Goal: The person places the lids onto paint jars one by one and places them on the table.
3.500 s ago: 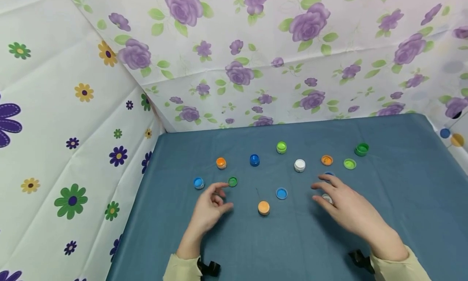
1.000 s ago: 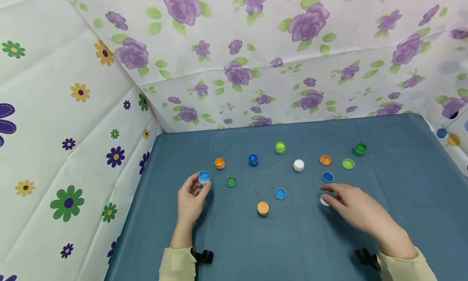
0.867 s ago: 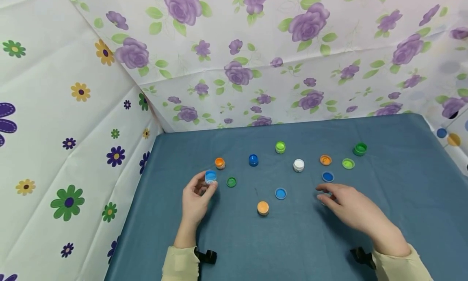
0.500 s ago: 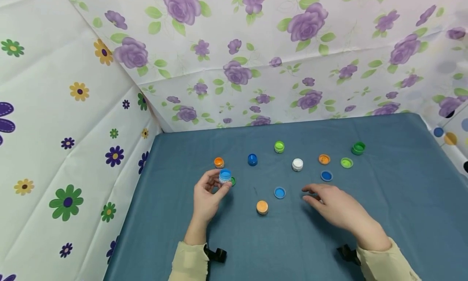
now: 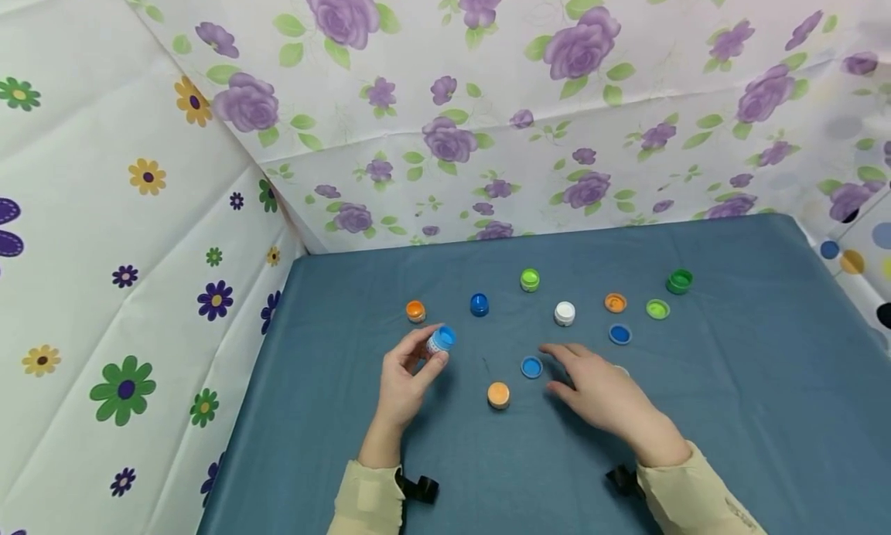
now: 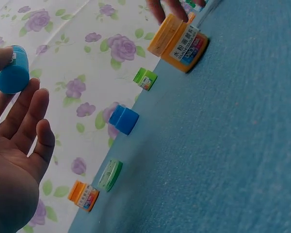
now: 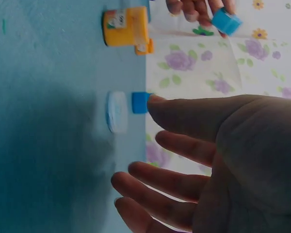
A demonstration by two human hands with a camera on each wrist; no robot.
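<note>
My left hand point(image 5: 405, 376) pinches a small light blue paint jar point(image 5: 442, 340) between thumb and fingers, above the table. The jar is uncapped and tilts to the right. In the left wrist view the same jar point(image 6: 13, 73) shows at the upper left. My right hand point(image 5: 602, 392) hovers with fingers spread and holds nothing. Just left of its fingertips lies the light blue lid point(image 5: 532, 367), top down. A light orange jar point(image 5: 498, 396) stands between the hands. The right hand partly covers a white lid point(image 5: 622, 370). A green lid point(image 6: 110, 175) shows in the left wrist view.
Along the blue-covered table point(image 5: 752, 411) stand orange point(image 5: 415, 311), dark blue point(image 5: 479, 304), lime point(image 5: 530, 280), white point(image 5: 564, 313) and green point(image 5: 679, 281) jars. Orange point(image 5: 616, 302), lime point(image 5: 657, 309) and dark blue point(image 5: 620, 334) lids lie at right. Flowered cloth point(image 5: 445, 172) hangs behind.
My left hand has picked up the light blue jar, carried it right and tilted it. The right hand has moved left from the white lid to beside the light blue lid.
</note>
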